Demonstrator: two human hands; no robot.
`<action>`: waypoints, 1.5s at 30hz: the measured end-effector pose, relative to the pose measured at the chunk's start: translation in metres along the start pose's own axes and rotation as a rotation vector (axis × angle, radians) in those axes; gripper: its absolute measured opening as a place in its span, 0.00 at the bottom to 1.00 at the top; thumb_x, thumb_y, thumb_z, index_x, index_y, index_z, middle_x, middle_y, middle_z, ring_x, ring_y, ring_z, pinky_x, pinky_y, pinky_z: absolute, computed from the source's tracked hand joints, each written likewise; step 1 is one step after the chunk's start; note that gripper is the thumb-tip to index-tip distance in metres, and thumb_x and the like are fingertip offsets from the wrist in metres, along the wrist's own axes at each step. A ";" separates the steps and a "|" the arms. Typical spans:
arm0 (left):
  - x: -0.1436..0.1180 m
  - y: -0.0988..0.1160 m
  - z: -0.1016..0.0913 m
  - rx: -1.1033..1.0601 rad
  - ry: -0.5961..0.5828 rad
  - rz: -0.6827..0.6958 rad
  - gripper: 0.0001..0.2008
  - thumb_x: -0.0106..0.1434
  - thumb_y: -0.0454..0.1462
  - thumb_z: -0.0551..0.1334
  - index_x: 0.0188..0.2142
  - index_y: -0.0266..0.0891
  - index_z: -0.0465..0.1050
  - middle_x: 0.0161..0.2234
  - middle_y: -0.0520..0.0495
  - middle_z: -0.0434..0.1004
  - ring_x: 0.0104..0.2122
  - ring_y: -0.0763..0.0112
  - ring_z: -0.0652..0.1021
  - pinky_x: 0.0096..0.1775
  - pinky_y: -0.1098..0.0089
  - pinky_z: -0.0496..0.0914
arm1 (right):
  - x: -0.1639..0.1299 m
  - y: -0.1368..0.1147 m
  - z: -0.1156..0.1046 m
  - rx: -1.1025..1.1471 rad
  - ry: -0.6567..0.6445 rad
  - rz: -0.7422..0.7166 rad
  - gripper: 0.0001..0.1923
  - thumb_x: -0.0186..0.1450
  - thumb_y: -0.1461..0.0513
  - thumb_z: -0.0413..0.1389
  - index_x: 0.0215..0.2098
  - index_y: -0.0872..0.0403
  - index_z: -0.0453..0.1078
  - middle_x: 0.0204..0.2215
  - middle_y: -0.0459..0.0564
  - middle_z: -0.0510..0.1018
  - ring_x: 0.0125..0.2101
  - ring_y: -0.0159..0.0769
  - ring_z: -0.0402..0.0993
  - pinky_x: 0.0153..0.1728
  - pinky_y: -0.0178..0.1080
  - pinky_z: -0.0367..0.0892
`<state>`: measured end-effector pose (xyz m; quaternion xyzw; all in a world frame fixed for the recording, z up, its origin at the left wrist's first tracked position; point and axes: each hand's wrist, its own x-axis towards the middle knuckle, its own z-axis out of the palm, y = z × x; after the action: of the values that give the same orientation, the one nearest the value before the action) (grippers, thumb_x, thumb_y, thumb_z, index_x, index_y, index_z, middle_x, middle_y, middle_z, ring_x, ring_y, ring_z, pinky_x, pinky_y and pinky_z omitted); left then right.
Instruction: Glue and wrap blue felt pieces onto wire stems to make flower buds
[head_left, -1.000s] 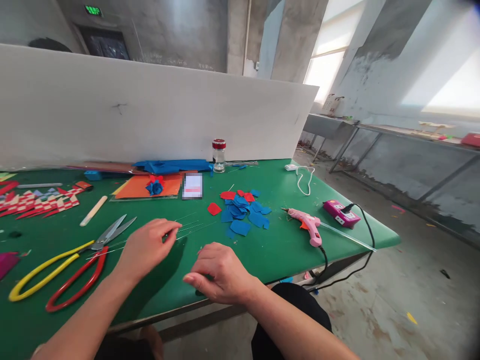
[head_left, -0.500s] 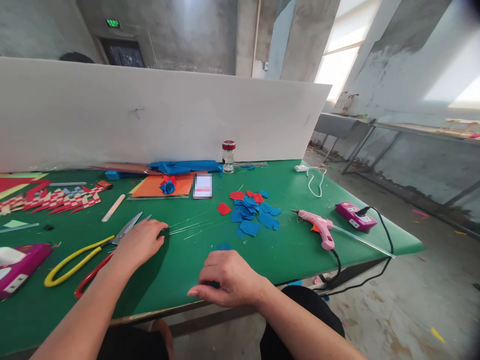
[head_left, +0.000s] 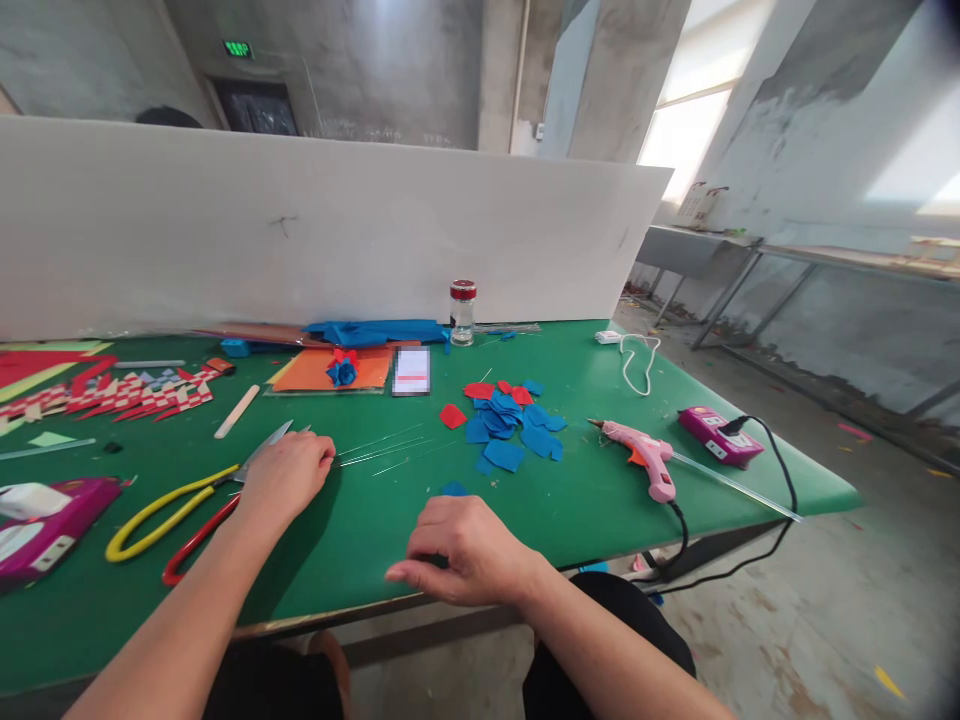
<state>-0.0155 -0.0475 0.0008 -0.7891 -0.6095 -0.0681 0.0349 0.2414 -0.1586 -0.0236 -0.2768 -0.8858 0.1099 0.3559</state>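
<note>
My left hand (head_left: 291,478) is over the green table beside the scissors, its fingers drawn together at the near ends of several thin wires (head_left: 382,452). The fingertips pinch at a wire end, partly hidden by the hand. The scissors (head_left: 171,520), with one yellow and one red handle, lie partly under the left hand and wrist. At the table's front edge rests my right hand (head_left: 469,550), fingers loosely curled and thumb apart, holding nothing. Beyond it lies a pile of blue petal-shaped pieces (head_left: 504,457) with some red ones (head_left: 453,416).
A pink glue gun (head_left: 643,452) with a cord lies right, near a purple power strip (head_left: 720,436). Farther back are a red-lidded jar (head_left: 463,312), a phone (head_left: 412,371) and a red-and-blue flower (head_left: 343,370) on orange sheets. A white board (head_left: 375,230) stands behind.
My left hand's thumb and fingers have closed together at the wire ends. My right hand stays at the table edge. The whole view has shifted slightly.
</note>
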 end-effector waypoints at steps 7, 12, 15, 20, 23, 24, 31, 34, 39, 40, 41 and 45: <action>-0.001 0.010 -0.009 0.130 0.050 0.040 0.15 0.61 0.37 0.50 0.29 0.41 0.76 0.32 0.41 0.79 0.37 0.54 0.76 0.36 0.62 0.65 | 0.000 0.000 0.000 0.002 -0.011 0.015 0.24 0.70 0.51 0.52 0.22 0.55 0.70 0.19 0.45 0.71 0.25 0.30 0.66 0.29 0.34 0.56; -0.004 0.013 -0.009 0.067 0.105 0.088 0.14 0.62 0.36 0.51 0.31 0.41 0.76 0.33 0.42 0.79 0.38 0.55 0.76 0.39 0.62 0.65 | -0.001 0.000 -0.001 -0.009 -0.008 0.020 0.23 0.70 0.51 0.52 0.22 0.55 0.71 0.18 0.45 0.70 0.25 0.30 0.66 0.29 0.34 0.56; -0.005 0.014 -0.008 0.074 0.120 0.104 0.14 0.62 0.36 0.51 0.31 0.41 0.76 0.32 0.42 0.79 0.37 0.54 0.75 0.39 0.61 0.64 | -0.001 0.000 -0.001 -0.005 -0.007 0.018 0.23 0.70 0.51 0.52 0.22 0.55 0.70 0.18 0.45 0.70 0.25 0.30 0.66 0.29 0.34 0.56; -0.006 0.012 -0.008 0.091 0.101 0.072 0.16 0.62 0.37 0.50 0.31 0.40 0.77 0.32 0.40 0.79 0.38 0.52 0.76 0.37 0.61 0.64 | -0.001 0.001 -0.002 -0.012 -0.010 0.023 0.23 0.70 0.51 0.52 0.22 0.55 0.70 0.19 0.45 0.71 0.25 0.31 0.66 0.29 0.34 0.57; -0.005 0.010 -0.008 0.069 0.098 0.061 0.17 0.62 0.37 0.50 0.31 0.41 0.78 0.33 0.40 0.80 0.39 0.53 0.76 0.38 0.61 0.65 | -0.001 0.001 -0.002 -0.017 -0.013 0.025 0.23 0.70 0.51 0.52 0.22 0.55 0.70 0.19 0.46 0.71 0.25 0.31 0.66 0.29 0.34 0.57; -0.005 0.010 -0.008 0.059 0.106 0.058 0.17 0.62 0.38 0.50 0.31 0.41 0.78 0.33 0.40 0.80 0.39 0.53 0.76 0.37 0.61 0.65 | -0.001 0.001 -0.001 -0.016 -0.013 0.024 0.23 0.70 0.51 0.52 0.22 0.55 0.70 0.19 0.46 0.71 0.25 0.31 0.66 0.29 0.34 0.57; -0.008 0.024 -0.017 -0.195 0.163 0.018 0.15 0.60 0.42 0.54 0.32 0.41 0.79 0.34 0.42 0.81 0.38 0.54 0.77 0.39 0.63 0.66 | 0.002 0.005 -0.002 0.097 0.213 0.227 0.17 0.68 0.54 0.54 0.26 0.54 0.72 0.24 0.48 0.75 0.28 0.32 0.69 0.30 0.34 0.60; -0.018 0.047 -0.026 -0.568 0.068 -0.048 0.14 0.58 0.48 0.60 0.33 0.43 0.79 0.34 0.48 0.82 0.35 0.61 0.77 0.37 0.66 0.67 | 0.006 0.018 -0.007 0.337 0.509 0.534 0.11 0.65 0.56 0.56 0.32 0.54 0.74 0.26 0.48 0.76 0.27 0.32 0.69 0.29 0.34 0.63; -0.039 0.095 -0.030 -1.177 -0.251 -0.053 0.14 0.53 0.48 0.68 0.31 0.40 0.78 0.27 0.50 0.78 0.28 0.70 0.74 0.32 0.71 0.66 | 0.014 0.031 -0.014 1.058 0.602 0.789 0.18 0.55 0.50 0.64 0.34 0.56 0.76 0.27 0.48 0.77 0.20 0.27 0.66 0.22 0.32 0.63; -0.043 0.103 -0.028 -1.267 -0.317 -0.053 0.14 0.53 0.47 0.68 0.30 0.39 0.78 0.26 0.50 0.77 0.27 0.72 0.72 0.31 0.72 0.66 | 0.015 0.030 -0.014 1.160 0.571 0.803 0.19 0.54 0.49 0.65 0.34 0.56 0.77 0.29 0.49 0.78 0.20 0.26 0.65 0.21 0.31 0.61; -0.047 0.110 -0.025 -1.339 -0.376 -0.066 0.14 0.52 0.47 0.69 0.30 0.38 0.77 0.25 0.51 0.77 0.26 0.73 0.72 0.30 0.72 0.66 | 0.016 0.029 -0.013 1.230 0.545 0.813 0.20 0.53 0.49 0.66 0.34 0.57 0.78 0.30 0.50 0.78 0.20 0.25 0.64 0.19 0.30 0.59; -0.057 0.129 -0.012 -1.467 -0.517 -0.140 0.17 0.50 0.47 0.71 0.29 0.36 0.73 0.24 0.50 0.76 0.23 0.75 0.71 0.28 0.72 0.66 | 0.017 0.024 -0.006 1.292 0.592 0.845 0.21 0.49 0.50 0.69 0.31 0.57 0.78 0.28 0.49 0.78 0.18 0.23 0.62 0.16 0.28 0.55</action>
<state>0.0947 -0.1367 0.0074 -0.5610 -0.4458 -0.2698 -0.6433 0.2450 -0.1286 -0.0192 -0.3449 -0.3388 0.6446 0.5923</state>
